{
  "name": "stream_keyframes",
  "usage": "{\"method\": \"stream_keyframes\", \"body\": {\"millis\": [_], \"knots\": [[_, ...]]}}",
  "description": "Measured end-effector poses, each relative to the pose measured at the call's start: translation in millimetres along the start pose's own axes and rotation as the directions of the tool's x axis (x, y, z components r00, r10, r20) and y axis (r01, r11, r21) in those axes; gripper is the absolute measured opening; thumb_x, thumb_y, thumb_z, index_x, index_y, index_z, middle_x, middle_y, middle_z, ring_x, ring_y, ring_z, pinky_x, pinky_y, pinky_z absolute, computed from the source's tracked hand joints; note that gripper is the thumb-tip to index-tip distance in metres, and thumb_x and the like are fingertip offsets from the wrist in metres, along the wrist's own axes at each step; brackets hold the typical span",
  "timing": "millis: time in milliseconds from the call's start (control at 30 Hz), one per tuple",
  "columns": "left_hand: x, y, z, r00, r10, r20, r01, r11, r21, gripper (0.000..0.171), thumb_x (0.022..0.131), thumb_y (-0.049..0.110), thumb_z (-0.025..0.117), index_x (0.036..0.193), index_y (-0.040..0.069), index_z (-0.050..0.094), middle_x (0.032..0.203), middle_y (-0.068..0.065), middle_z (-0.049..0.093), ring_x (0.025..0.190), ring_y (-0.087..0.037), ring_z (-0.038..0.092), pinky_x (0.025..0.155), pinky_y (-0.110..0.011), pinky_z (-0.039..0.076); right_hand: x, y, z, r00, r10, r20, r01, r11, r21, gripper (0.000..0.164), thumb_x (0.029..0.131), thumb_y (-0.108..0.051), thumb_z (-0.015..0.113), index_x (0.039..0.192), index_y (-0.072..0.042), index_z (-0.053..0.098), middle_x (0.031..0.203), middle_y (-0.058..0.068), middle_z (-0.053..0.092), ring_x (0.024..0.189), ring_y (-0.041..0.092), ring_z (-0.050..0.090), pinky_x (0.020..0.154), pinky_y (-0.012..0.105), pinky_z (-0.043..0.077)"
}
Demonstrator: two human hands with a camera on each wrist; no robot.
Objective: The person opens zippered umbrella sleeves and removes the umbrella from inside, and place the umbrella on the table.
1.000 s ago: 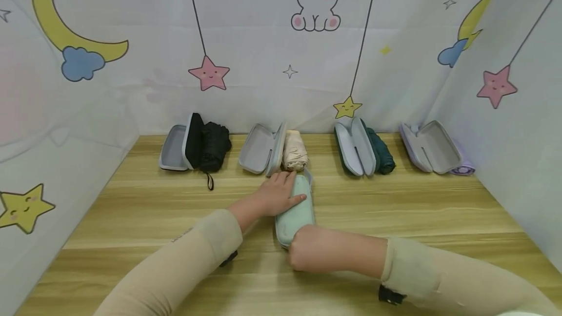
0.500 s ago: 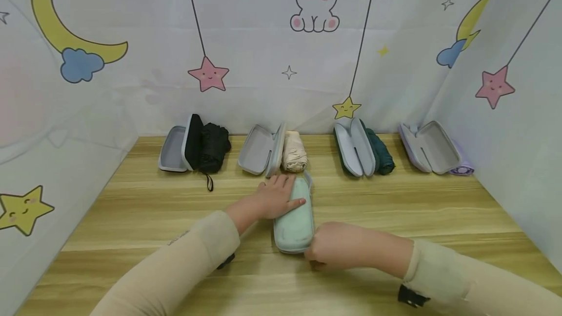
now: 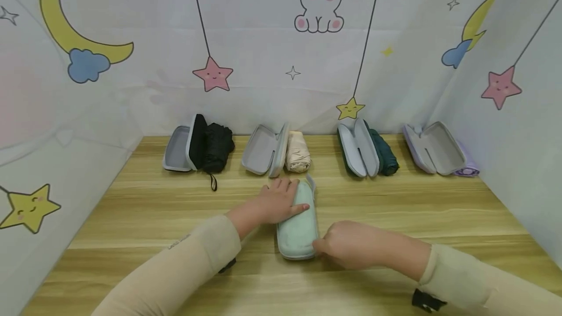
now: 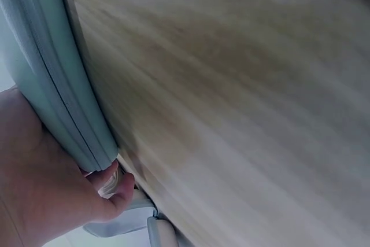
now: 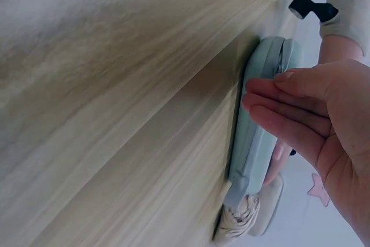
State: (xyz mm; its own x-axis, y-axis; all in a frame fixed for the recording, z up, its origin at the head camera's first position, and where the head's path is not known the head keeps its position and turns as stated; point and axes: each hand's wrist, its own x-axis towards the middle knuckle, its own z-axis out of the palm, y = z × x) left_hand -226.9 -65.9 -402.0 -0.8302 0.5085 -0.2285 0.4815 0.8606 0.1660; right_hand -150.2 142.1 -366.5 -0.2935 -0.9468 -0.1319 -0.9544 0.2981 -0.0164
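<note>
A mint-green zip case (image 3: 300, 235) lies closed on the table, long side pointing away from me. My left hand (image 3: 278, 201) rests on its far left part, thumb laid across the top; in the left wrist view its fingertips (image 4: 118, 192) reach past the case's end. At the near right corner my right hand (image 3: 351, 245) pinches the zipper pull between thumb and index finger, the pull itself hidden by the fingers. In the right wrist view the zipper seam (image 5: 254, 143) runs along the case's side, and a grey loop (image 5: 236, 192) sticks out at its far end.
Along the back stand open cases: black (image 3: 197, 143), pale beige (image 3: 278, 152), dark green (image 3: 357, 148) and lilac (image 3: 432, 148). Beside them lie folded umbrellas: black (image 3: 217, 148), cream (image 3: 298, 152), green (image 3: 384, 152) and lilac (image 3: 467, 167). A printed cloth hangs behind.
My right hand has moved right, from the case's near end round the corner to its right side. The case has shifted slightly toward me, the left hand staying on it.
</note>
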Motion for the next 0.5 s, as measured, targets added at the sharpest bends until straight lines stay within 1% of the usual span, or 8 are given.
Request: {"method": "stream_keyframes", "body": {"millis": [100,267,433,500], "knots": [[-0.7,1.6,0.8,1.000,-0.012,0.008,0.012,1.000,0.004,0.086,0.097,0.065,0.033,0.155,0.004,0.017,0.153,-0.018,0.026,0.141,-0.034,0.022,0.105,-0.061,0.028,-3.6,5.8,1.4,0.999,0.028,-0.022,-0.028,1.000,0.014,0.012,0.090,-0.008,0.067,0.087,-0.013,0.057,0.060,-0.009,0.055,0.053,0.002,0.052,0.050,0.020,0.042],[0.5,1.8,3.1,1.000,-0.018,-0.005,0.018,1.000,0.013,0.087,0.096,0.067,0.031,0.155,0.005,0.018,0.153,-0.017,0.028,0.141,-0.033,0.023,0.104,-0.062,0.029,-5.5,16.4,5.0,0.995,0.061,-0.081,-0.062,0.998,-0.018,0.015,0.087,-0.006,0.071,0.087,-0.012,0.057,0.059,-0.008,0.053,0.053,0.004,0.052,0.050,0.021,0.043],[1.6,1.8,3.6,1.000,-0.018,-0.009,0.018,0.999,0.035,0.086,0.096,0.067,0.032,0.155,0.005,0.020,0.153,-0.017,0.029,0.140,-0.033,0.025,0.103,-0.061,0.030,-1.1,27.5,9.0,0.987,0.094,-0.126,-0.098,0.995,-0.025,0.018,0.085,-0.001,0.071,0.084,-0.012,0.057,0.058,-0.005,0.051,0.052,0.005,0.050,0.048,0.021,0.041],[1.2,2.2,3.8,1.000,-0.018,-0.007,0.018,0.999,0.041,0.086,0.096,0.067,0.032,0.155,0.005,0.020,0.152,-0.017,0.029,0.140,-0.033,0.025,0.103,-0.061,0.030,1.7,31.6,9.8,0.985,0.110,-0.131,-0.112,0.994,-0.006,0.019,0.085,-0.001,0.070,0.082,-0.012,0.055,0.058,-0.005,0.050,0.052,0.005,0.050,0.048,0.022,0.040]]}}
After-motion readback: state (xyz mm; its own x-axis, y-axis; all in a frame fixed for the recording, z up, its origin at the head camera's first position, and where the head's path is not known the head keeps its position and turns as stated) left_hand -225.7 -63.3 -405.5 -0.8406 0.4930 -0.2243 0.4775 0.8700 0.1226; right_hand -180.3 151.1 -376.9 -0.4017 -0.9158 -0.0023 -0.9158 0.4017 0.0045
